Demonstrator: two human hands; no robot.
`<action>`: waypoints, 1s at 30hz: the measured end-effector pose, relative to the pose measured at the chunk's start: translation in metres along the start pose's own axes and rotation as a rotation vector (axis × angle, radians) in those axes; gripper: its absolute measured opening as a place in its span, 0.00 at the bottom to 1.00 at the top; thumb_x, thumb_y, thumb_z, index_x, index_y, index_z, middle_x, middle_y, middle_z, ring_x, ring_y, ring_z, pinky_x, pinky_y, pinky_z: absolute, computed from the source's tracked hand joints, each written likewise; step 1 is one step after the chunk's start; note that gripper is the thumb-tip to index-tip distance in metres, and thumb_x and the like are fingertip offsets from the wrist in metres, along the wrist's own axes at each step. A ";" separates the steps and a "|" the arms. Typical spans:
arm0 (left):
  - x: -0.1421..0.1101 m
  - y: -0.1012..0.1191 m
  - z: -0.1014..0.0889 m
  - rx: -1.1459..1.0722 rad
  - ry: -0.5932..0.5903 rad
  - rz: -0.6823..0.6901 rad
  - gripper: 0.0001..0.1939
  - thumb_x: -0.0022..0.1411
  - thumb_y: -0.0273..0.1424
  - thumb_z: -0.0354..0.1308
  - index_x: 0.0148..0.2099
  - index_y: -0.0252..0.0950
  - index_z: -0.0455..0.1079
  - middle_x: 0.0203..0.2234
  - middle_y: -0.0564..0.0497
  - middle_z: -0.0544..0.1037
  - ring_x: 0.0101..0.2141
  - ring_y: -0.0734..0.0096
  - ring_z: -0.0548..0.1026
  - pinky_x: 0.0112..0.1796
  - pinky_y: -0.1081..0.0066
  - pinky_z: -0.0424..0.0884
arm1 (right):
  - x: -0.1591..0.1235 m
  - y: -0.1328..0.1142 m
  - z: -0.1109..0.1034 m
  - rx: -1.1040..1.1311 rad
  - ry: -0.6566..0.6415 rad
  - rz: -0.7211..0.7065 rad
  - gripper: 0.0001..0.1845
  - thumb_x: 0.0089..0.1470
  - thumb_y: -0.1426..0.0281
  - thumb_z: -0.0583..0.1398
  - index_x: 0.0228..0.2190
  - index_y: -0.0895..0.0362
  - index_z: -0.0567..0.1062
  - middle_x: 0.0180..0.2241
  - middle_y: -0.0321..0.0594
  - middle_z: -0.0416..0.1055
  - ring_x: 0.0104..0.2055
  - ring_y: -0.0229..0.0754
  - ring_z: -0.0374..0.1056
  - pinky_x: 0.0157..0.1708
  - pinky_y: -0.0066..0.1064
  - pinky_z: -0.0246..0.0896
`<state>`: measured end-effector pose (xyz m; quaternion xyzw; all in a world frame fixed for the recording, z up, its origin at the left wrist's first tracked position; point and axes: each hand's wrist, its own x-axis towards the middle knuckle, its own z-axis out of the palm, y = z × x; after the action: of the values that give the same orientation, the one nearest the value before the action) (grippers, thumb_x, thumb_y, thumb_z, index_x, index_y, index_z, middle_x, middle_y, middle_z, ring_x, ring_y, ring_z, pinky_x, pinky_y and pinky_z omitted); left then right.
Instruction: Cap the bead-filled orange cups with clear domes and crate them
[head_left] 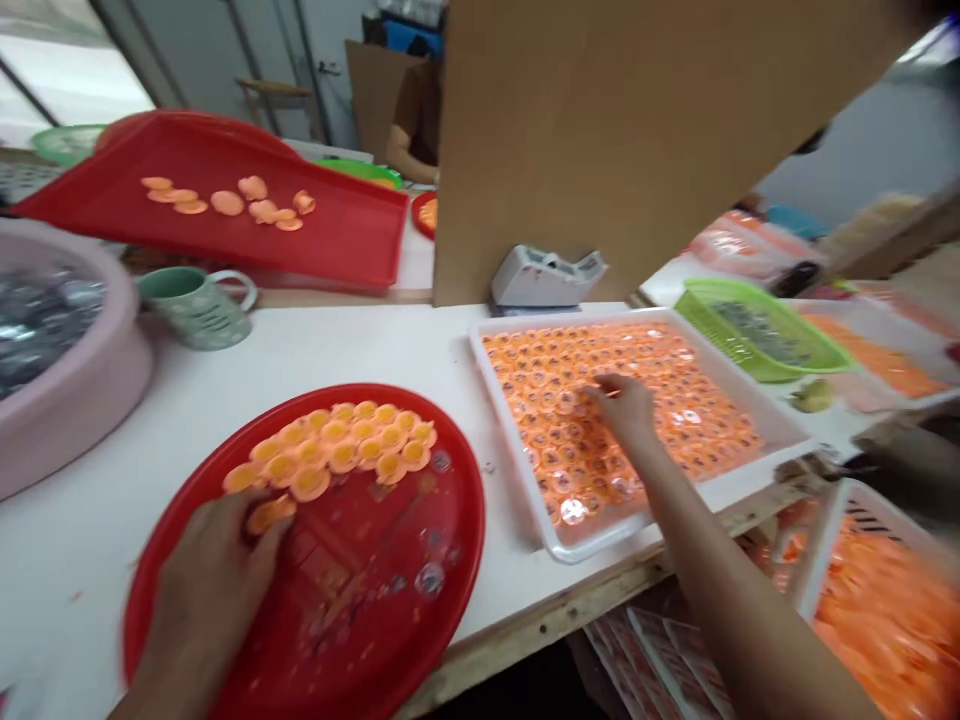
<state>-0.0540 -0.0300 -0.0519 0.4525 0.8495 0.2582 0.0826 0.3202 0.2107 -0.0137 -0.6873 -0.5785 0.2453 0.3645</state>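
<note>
Over the left part of a round red tray (352, 625), my left hand (217, 560) pinches a small orange rubbery piece (270, 514) between thumb and fingers. Beside it on the tray lie several like pieces with yellow centres (343, 440), grouped along the far side. A few clear, round bits (430, 578) are on the tray's right. My right hand (626, 405) is over a white rectangular tray (551, 535) packed with rows of orange pieces with shiny dark centres (675, 400). Its fingertips are together near the pieces; whatever they hold is too small to make out.
A pink tub (90, 400) of clear parts and a green mug (199, 305) stand at left. Behind lies a red tray (315, 235) with orange pieces. A cardboard panel (585, 130) rises ahead, and a green basket (765, 330) sits at right. Another person's arm (409, 150) shows behind.
</note>
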 end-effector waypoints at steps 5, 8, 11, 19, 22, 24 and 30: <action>-0.024 0.014 -0.006 -0.001 -0.074 -0.014 0.12 0.58 0.37 0.54 0.41 0.36 0.71 0.38 0.46 0.75 0.40 0.56 0.74 0.43 0.61 0.71 | -0.109 -0.024 0.022 -0.049 -0.392 -0.584 0.06 0.56 0.70 0.60 0.34 0.54 0.78 0.32 0.41 0.76 0.35 0.44 0.70 0.34 0.33 0.62; -0.039 0.018 -0.006 -0.038 -0.121 -0.064 0.12 0.59 0.37 0.54 0.41 0.36 0.71 0.39 0.46 0.75 0.39 0.58 0.74 0.42 0.61 0.71 | -0.175 -0.037 0.051 -0.171 -0.691 -0.887 0.10 0.58 0.77 0.56 0.33 0.56 0.77 0.32 0.43 0.73 0.36 0.44 0.68 0.34 0.33 0.62; -0.050 0.019 -0.006 -0.105 -0.136 -0.069 0.10 0.59 0.35 0.54 0.39 0.37 0.72 0.39 0.46 0.75 0.41 0.59 0.75 0.44 0.62 0.71 | -0.204 -0.037 0.081 -0.445 -0.667 -0.966 0.08 0.55 0.79 0.58 0.26 0.59 0.75 0.28 0.44 0.71 0.32 0.46 0.65 0.33 0.36 0.60; -0.056 0.015 -0.003 -0.223 -0.205 -0.059 0.05 0.59 0.29 0.56 0.38 0.37 0.72 0.40 0.47 0.74 0.44 0.60 0.73 0.46 0.61 0.70 | -0.204 -0.042 0.099 -0.580 -0.662 -0.897 0.08 0.50 0.82 0.57 0.27 0.60 0.72 0.30 0.45 0.71 0.31 0.47 0.65 0.30 0.35 0.57; -0.060 0.019 -0.004 -0.284 -0.146 -0.037 0.05 0.55 0.28 0.60 0.37 0.38 0.70 0.41 0.48 0.73 0.45 0.60 0.72 0.47 0.62 0.69 | -0.203 -0.048 0.099 -0.426 -0.711 -0.726 0.11 0.50 0.83 0.55 0.23 0.58 0.69 0.28 0.43 0.69 0.30 0.43 0.64 0.29 0.33 0.56; -0.063 0.025 -0.006 -0.370 -0.162 -0.059 0.07 0.55 0.27 0.61 0.38 0.38 0.69 0.39 0.50 0.74 0.43 0.63 0.73 0.44 0.65 0.70 | -0.200 -0.051 0.098 -0.241 -0.770 -0.577 0.10 0.50 0.82 0.55 0.22 0.58 0.67 0.27 0.41 0.68 0.30 0.42 0.64 0.29 0.32 0.57; -0.069 0.045 -0.008 -0.643 -0.371 -0.231 0.08 0.51 0.27 0.63 0.33 0.38 0.67 0.28 0.56 0.75 0.31 0.70 0.74 0.33 0.72 0.69 | -0.198 -0.055 0.089 0.597 -1.079 0.181 0.09 0.52 0.66 0.64 0.29 0.57 0.69 0.21 0.33 0.68 0.21 0.36 0.64 0.23 0.27 0.59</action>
<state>0.0154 -0.0687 -0.0281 0.3440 0.7412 0.4141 0.4010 0.1766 0.0405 -0.0418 -0.3812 -0.5272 0.7390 0.1749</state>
